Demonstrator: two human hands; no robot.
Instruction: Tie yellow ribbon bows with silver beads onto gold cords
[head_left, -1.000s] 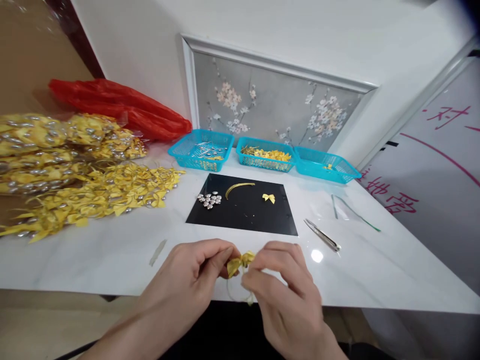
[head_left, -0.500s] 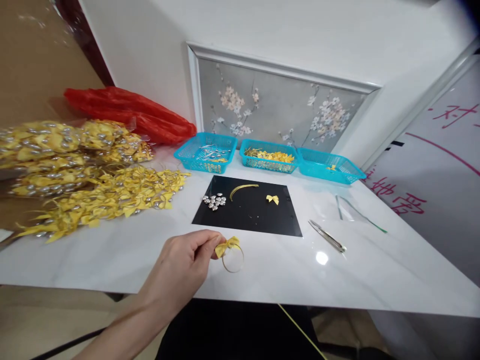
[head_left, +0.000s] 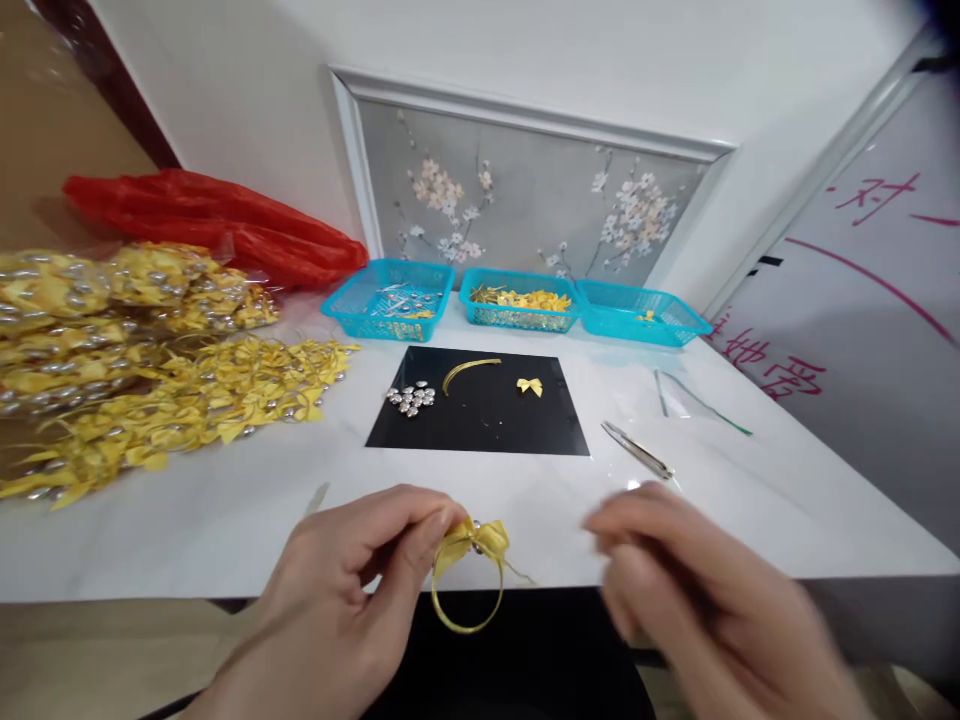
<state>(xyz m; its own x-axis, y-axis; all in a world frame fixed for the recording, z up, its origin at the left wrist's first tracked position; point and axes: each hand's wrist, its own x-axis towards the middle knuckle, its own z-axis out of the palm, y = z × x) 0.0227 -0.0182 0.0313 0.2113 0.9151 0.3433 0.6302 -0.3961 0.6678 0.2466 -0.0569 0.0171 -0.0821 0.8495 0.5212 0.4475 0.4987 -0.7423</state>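
Note:
Between thumb and forefinger, my left hand (head_left: 367,590) pinches a yellow ribbon bow (head_left: 491,540) by its left loop. A silvery bead sits at the bow's centre, and a loop of thin yellow ribbon (head_left: 466,629) hangs below it. One thin loose end sticks out to the right. My right hand (head_left: 690,590) is apart from the bow, to its right, fingers curled and smeared by motion; whether anything is in it cannot be made out. Beyond the hands, a black mat (head_left: 480,430) bears silver beads (head_left: 411,398), yellow ribbon strips (head_left: 469,366) and another yellow bow (head_left: 529,387).
Thread snips (head_left: 637,450) lie right of the mat, near a clear bag with a green edge (head_left: 705,405). Three blue baskets (head_left: 390,325) line the back. At left are a heap of beaded yellow bows (head_left: 217,390), bagged bows (head_left: 52,290) and a red bag (head_left: 217,225).
My right hand has come into view from the right. My left hand has moved slightly nearer with the bow, whose bead and ribbon loop now show more clearly. The view has shifted somewhat.

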